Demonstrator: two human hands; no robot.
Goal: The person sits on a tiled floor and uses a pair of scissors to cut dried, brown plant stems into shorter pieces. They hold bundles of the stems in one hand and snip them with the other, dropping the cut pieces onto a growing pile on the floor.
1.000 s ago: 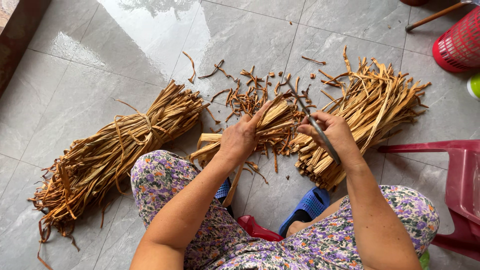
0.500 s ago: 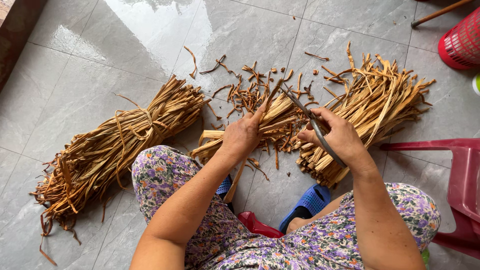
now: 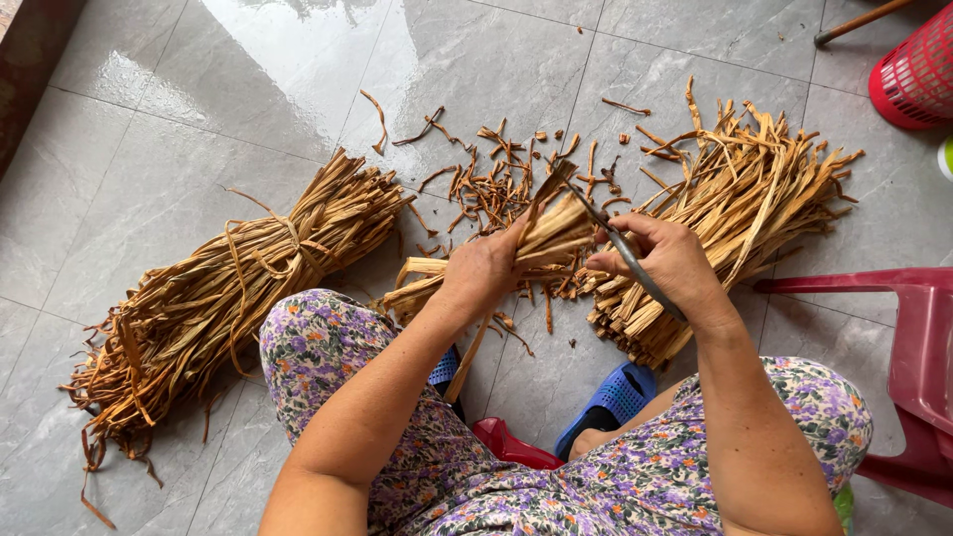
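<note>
Left hand: I see my left hand [image 3: 486, 273] closed around a small bunch of dried tan leaf strips [image 3: 541, 238], steadying it mid-floor.
Right hand: my right hand [image 3: 665, 260] is clenched on a dark slim blade [image 3: 620, 243], its edge meeting the bunch.
Sorting: tied bundle [image 3: 228, 288] towards the floor's left edge, loose heap [image 3: 735, 208] towards its right.

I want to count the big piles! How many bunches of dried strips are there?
3. One tied bundle lies on the floor at the left, one loose pile at the right, and a small bunch is in the left hand. Loose scraps are not counted.
</note>
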